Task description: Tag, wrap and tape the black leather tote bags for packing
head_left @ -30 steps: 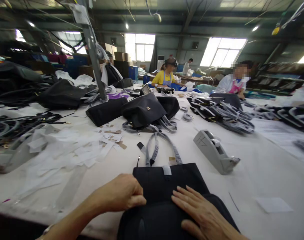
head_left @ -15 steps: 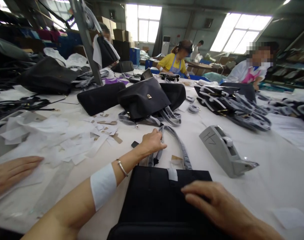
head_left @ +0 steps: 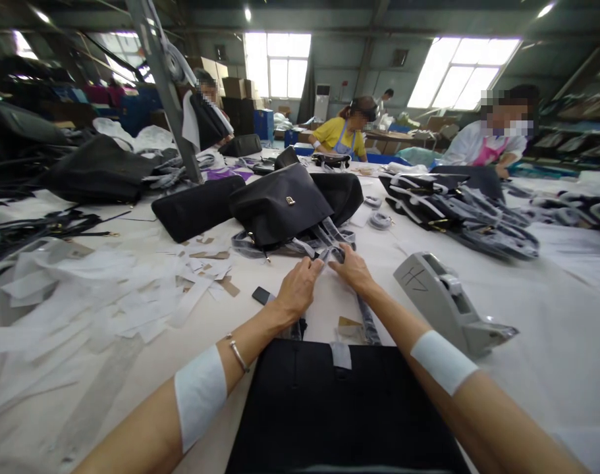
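A black bag (head_left: 339, 415) lies flat in front of me at the table's near edge, with a pale strip of tape at its top edge. Its strap (head_left: 370, 321), wrapped in clear plastic, runs away from that edge. My left hand (head_left: 298, 288) is closed on the far part of the strap, thumb and fingers pinched. Just right of it, my right hand (head_left: 352, 266) grips the same strap at its bend. Both hands are beyond the bag's top edge, close to another black bag (head_left: 280, 204) with a gold clasp.
To the right stands a grey tape dispenser (head_left: 442, 303). White paper scraps (head_left: 97, 289) cover the left side. A small dark rectangular piece (head_left: 261, 295) lies left of my left hand. Bundled straps and bag parts (head_left: 458, 210) are piled at the right, with co-workers across the table.
My right hand has moved from above the black bag forward to the strap beside my left hand. The strap's loop is drawn together. Another hand at the far left has gone from view.
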### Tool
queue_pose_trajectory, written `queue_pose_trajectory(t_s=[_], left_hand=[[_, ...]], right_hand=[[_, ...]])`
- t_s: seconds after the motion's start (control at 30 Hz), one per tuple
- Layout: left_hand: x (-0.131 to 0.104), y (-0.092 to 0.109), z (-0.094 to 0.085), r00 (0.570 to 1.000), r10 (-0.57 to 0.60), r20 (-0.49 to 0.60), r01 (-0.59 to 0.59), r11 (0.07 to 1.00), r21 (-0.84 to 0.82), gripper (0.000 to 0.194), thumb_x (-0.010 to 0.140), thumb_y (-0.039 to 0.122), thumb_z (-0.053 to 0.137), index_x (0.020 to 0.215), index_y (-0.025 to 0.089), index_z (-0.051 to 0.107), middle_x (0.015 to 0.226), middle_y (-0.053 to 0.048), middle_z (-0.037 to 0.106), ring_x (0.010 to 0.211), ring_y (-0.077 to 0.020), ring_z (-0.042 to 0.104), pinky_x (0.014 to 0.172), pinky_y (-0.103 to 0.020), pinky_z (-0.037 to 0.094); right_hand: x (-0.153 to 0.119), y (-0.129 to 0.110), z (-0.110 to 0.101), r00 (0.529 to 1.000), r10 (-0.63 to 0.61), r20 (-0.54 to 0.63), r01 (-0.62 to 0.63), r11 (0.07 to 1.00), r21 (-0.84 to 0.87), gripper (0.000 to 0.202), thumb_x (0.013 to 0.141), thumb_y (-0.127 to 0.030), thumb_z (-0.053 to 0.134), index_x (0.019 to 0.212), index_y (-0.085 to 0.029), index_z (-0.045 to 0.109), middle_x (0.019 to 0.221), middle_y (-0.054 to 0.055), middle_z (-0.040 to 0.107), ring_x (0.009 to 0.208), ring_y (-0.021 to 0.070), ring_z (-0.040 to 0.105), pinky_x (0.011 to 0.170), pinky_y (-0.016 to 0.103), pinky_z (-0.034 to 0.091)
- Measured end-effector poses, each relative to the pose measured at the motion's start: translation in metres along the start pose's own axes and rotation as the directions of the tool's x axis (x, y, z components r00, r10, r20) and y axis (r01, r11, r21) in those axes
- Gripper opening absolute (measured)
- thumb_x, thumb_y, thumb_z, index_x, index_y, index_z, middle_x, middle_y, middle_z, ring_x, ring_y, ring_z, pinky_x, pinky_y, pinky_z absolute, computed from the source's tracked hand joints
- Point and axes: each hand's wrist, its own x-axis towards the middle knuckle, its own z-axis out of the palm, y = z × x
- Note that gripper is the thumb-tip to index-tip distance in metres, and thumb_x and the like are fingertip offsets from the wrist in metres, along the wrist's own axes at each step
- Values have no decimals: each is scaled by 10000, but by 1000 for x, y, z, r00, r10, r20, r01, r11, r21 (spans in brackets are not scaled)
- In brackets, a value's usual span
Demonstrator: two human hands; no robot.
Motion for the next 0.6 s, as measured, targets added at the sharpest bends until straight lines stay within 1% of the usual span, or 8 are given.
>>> queue_pose_trajectory(t_s=[0.07, 0.17, 0.23, 0.33, 0.4, 0.43, 0.53, 0.6], left_hand=[[2, -9, 2, 995, -99, 16, 99, 995, -19, 486, 831, 8, 395, 1287, 171, 441, 1170, -102, 541, 1072, -206, 543, 935, -302, 446], [5, -26, 6, 969, -231, 84, 233, 972, -24, 351, 837, 35, 400, 1142, 131, 544, 1114, -132, 588, 1020, -235, 587, 901, -338, 471], [6, -31, 6, 968, -239, 80, 241, 970, -17, 336, 843, 31, 376, 1099, 125, 572, 1090, -142, 610, 1026, -260, 592, 900, -374, 473], [11, -27, 0, 986, -165, 23, 165, 986, -19, 437, 879, 96, 425, 1310, 144, 467, 1261, -142, 571, 1180, -272, 524, 998, -402, 424], [20, -22, -6, 999, -40, -1, 40, 999, -37, 522, 911, 214, 498, 1412, 163, 361, 1339, -134, 540, 1237, -260, 497, 1034, -389, 405], [25, -20, -10, 1000, 25, -1, -25, 998, -54, 529, 920, 265, 520, 1415, 173, 359, 1332, -124, 555, 1231, -249, 512, 1026, -370, 415], [44, -18, -17, 993, 117, 21, -114, 989, -97, 305, 950, 286, 493, 1241, 200, 528, 1167, -74, 660, 1083, -215, 621, 920, -301, 478], [53, -19, -19, 995, 102, 12, -100, 991, -93, 206, 964, 230, 436, 1107, 189, 579, 1068, -70, 687, 984, -216, 661, 848, -294, 501]], right_hand=[[5, 3, 0, 1000, 4, -4, -4, 1000, 15, 206, 917, -223, 507, 1096, -188, 603, 961, 65, 677, 876, 215, 651, 762, 289, 474], [2, 9, -7, 998, -60, 23, 59, 998, 28, 154, 909, -155, 464, 872, -206, 604, 790, 14, 665, 722, 170, 630, 671, 250, 432], [-3, 13, -12, 992, -118, 49, 116, 993, 36, 119, 896, -167, 507, 815, -208, 584, 728, -2, 654, 690, 162, 612, 655, 243, 411], [-9, 17, -17, 982, -172, 82, 168, 984, 62, 143, 907, -254, 546, 775, -207, 570, 659, -20, 637, 604, 147, 589, 616, 239, 407], [-12, 16, -19, 976, -191, 104, 182, 979, 91, 159, 921, -307, 534, 803, -211, 583, 656, -30, 638, 526, 130, 566, 575, 233, 416], [-12, 16, -21, 973, -200, 116, 188, 976, 107, 158, 923, -313, 523, 822, -212, 591, 661, -33, 640, 501, 124, 560, 559, 231, 422], [-10, 11, -27, 960, -262, 98, 252, 962, 110, 136, 897, -290, 531, 964, -219, 626, 727, -19, 667, 575, 150, 616, 618, 255, 474], [-7, 6, -30, 938, -347, 21, 345, 936, 73, 292, 865, -270, 565, 1150, -220, 602, 898, 24, 698, 787, 204, 665, 759, 310, 499]])
